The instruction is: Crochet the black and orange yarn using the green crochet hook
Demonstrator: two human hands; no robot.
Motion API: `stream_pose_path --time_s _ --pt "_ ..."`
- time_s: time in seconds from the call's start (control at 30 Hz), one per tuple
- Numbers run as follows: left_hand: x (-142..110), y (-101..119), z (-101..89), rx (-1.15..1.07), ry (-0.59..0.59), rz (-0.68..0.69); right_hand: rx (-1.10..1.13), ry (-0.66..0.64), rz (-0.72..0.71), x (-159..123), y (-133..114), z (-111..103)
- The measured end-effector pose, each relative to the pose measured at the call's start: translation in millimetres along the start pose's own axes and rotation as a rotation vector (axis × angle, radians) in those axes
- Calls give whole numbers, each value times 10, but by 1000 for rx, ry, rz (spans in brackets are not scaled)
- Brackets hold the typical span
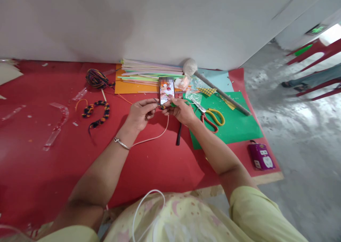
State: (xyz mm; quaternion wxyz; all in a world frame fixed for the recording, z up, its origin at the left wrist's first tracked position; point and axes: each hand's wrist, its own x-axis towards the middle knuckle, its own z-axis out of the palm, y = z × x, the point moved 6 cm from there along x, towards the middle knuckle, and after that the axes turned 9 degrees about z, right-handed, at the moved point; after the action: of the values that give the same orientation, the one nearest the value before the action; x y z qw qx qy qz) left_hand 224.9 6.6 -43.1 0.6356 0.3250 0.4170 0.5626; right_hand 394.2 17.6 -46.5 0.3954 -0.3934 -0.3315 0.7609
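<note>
My left hand (141,111) and my right hand (180,110) meet over the red mat (39,156), fingers pinched on a small piece wound with dark multicoloured yarn (163,107) on a green straw (173,104). A thin strand runs from my left fingertips to it. A phone (166,90) stands propped just behind my hands, screen lit. A white cable (157,135) curves below my left wrist, which wears a metal bangle (121,143).
A yarn ball (96,78) and a yarn-wrapped curved piece (97,112) lie left. Straws (151,73) are stacked on orange paper. Yellow-and-red scissors (213,118) rest on green paper (234,128). A stick with padded head (213,87), purple box (260,156), and red chairs (319,52) lie right.
</note>
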Motion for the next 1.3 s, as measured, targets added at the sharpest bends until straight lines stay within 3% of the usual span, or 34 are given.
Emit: stream_pose_path --time_s 0.4,0.73,1.07,1.3 --pt "2 -1 -11 28 41 18 -159 23 -112 -62 -64 -35" --pt "35 32 -27 128 81 208 -326 152 -280 -232 -183 93" --pt "26 59 -77 251 138 317 -652 214 -511 -374 -260 212" --pt "40 36 -76 224 86 348 -717 200 -536 -371 -264 215"
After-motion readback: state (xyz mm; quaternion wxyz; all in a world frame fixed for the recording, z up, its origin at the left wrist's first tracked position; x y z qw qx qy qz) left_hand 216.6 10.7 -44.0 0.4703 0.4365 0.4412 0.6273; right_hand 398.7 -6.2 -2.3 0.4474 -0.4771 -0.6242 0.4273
